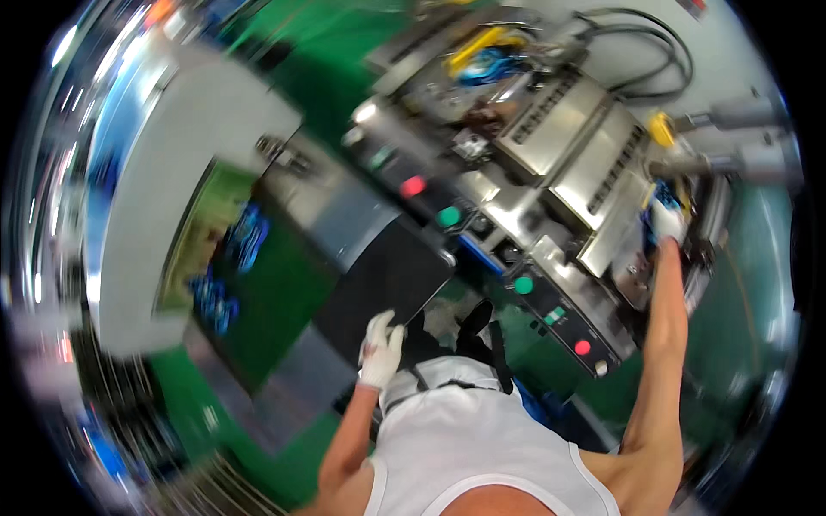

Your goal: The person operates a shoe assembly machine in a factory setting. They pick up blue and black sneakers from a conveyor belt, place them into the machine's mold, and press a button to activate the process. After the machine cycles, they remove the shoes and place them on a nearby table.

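Note:
My right arm is stretched out to the far right end of a metal machine. My right hand, in a white glove, rests at a shiny blue part there; blur and the part hide its fingers, so I cannot tell whether it grips. Close to my body, my left hand, gloved in white too, hangs beside a black worktop with its fingers apart and nothing in them. Another blue part sits at the machine's far left end, by a yellow piece.
Red and green buttons line the machine's near side, including a green button and a red button. On the left, two blue parts lie on a green surface beside a grey cabinet. Black cables loop behind the machine.

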The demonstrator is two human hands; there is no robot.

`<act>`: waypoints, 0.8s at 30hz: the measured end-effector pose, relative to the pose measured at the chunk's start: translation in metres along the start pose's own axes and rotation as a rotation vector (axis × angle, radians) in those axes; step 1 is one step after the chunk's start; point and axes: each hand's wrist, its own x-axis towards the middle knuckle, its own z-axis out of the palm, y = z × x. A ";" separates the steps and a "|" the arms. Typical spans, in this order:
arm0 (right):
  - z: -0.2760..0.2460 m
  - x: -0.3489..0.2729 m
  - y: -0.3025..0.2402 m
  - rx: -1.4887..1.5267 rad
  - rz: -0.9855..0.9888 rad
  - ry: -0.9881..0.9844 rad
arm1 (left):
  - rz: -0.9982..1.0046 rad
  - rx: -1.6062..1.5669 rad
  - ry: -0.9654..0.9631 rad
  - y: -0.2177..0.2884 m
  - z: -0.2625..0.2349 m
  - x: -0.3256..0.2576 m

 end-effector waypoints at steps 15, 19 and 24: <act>0.131 -0.412 -0.083 -1.093 -0.403 -0.205 | -0.742 0.330 0.602 -0.406 -0.168 0.030; 0.103 -0.400 -0.083 -1.076 -0.367 -0.365 | -1.077 0.383 0.743 -0.465 -0.304 0.098; 0.077 -0.429 -0.156 -0.927 -0.192 -0.273 | -0.927 0.079 0.677 -0.591 -0.337 0.095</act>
